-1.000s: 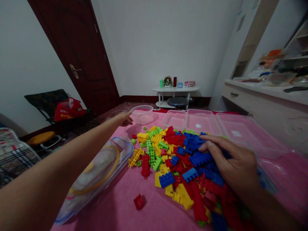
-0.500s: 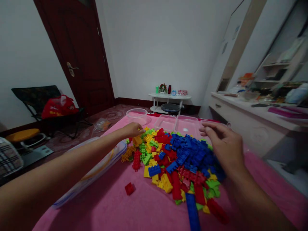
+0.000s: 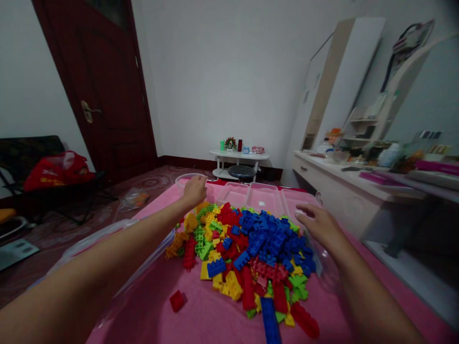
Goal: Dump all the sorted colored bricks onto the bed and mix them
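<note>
A big pile of plastic building bricks (image 3: pixel 254 253) in blue, red, yellow and green covers the middle of a pink cloth (image 3: pixel 143 310). My left hand (image 3: pixel 195 190) is at the near right side of a round clear tub (image 3: pixel 179 179), its fingers curled together and pointing down. What they hold, if anything, is hidden. On the other side, my right hand (image 3: pixel 319 222) hovers by the right edge of the pile, near a clear rectangular box (image 3: pixel 292 193). Its thumb and fingers are apart, with nothing seen between them.
Two more clear boxes, a left one (image 3: pixel 233 191) and a middle one (image 3: pixel 263 193), stand behind the pile. A large plastic lid or bin (image 3: pixel 89 239) lies under my left forearm. One red brick (image 3: pixel 177 301) sits apart at the front. A dresser (image 3: pixel 333 186) stands at right.
My left hand has moved from the pile's left edge up and away to the round tub. My right hand has opened a little beside the pile. The view has turned slightly right.
</note>
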